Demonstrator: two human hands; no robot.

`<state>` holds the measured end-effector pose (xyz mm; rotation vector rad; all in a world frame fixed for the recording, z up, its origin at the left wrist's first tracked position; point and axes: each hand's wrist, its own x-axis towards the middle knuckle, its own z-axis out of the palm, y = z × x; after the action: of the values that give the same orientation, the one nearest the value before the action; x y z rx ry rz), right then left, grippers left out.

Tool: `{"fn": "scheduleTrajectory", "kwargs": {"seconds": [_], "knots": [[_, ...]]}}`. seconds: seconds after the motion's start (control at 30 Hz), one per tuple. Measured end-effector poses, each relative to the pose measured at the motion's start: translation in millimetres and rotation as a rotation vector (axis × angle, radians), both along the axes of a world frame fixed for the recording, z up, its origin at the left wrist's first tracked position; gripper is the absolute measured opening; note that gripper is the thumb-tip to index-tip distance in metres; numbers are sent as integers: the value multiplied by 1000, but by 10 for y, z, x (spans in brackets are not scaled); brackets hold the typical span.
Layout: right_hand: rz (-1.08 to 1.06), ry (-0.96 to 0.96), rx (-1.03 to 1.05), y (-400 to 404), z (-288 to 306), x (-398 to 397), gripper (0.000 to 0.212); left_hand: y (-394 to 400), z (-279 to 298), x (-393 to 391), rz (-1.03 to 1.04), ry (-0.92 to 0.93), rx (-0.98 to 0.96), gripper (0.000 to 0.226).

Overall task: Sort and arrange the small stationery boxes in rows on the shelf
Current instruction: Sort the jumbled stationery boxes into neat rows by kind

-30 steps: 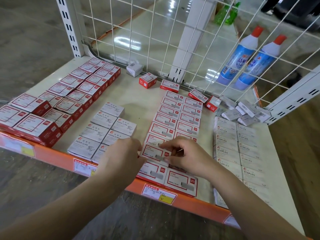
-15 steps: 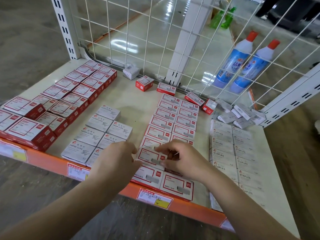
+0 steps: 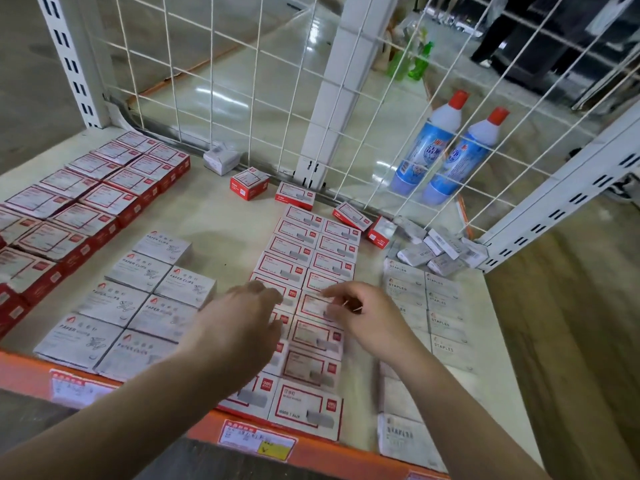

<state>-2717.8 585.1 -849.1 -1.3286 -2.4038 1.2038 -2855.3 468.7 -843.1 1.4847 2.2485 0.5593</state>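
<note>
Red-and-white stationery boxes (image 3: 311, 261) lie in a two-wide column down the middle of the shelf (image 3: 214, 216). My left hand (image 3: 239, 327) lies flat over the column's left side, fingers fairly straight, covering several boxes. My right hand (image 3: 363, 317) is over the right side with its fingertips touching one box (image 3: 311, 306); its fingers are loosely bent. Grey paper-clip boxes (image 3: 138, 296) sit in rows to the left, and grey staples boxes (image 3: 443, 323) in rows to the right. Larger red boxes (image 3: 86, 202) fill the far left.
Loose boxes lie at the back: a white one (image 3: 221, 159), a red one (image 3: 248, 183), red-and-white ones (image 3: 351, 215) and a heap of small grey ones (image 3: 440, 247). A wire mesh panel (image 3: 242, 81) closes the back. Two blue bottles (image 3: 426, 147) stand behind it. An orange rail (image 3: 27, 375) edges the front.
Both hands have moved a little farther up the red-and-white column. The view has come closer to the shelf.
</note>
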Motion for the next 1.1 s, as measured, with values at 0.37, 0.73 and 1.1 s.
{"fn": "scheduleTrajectory", "kwargs": {"seconds": [0.37,0.73,1.1], "knots": [[-137,-27,118,453,-105,270,21,585,-127,182,-219,76,-17,35],[-428,-57,286,1095,-101,594,25,979,-218,392,-379,243,-72,28],[-341,-106,401,1316,-190,177,30,1066,-206,292,-358,87,-24,24]]}}
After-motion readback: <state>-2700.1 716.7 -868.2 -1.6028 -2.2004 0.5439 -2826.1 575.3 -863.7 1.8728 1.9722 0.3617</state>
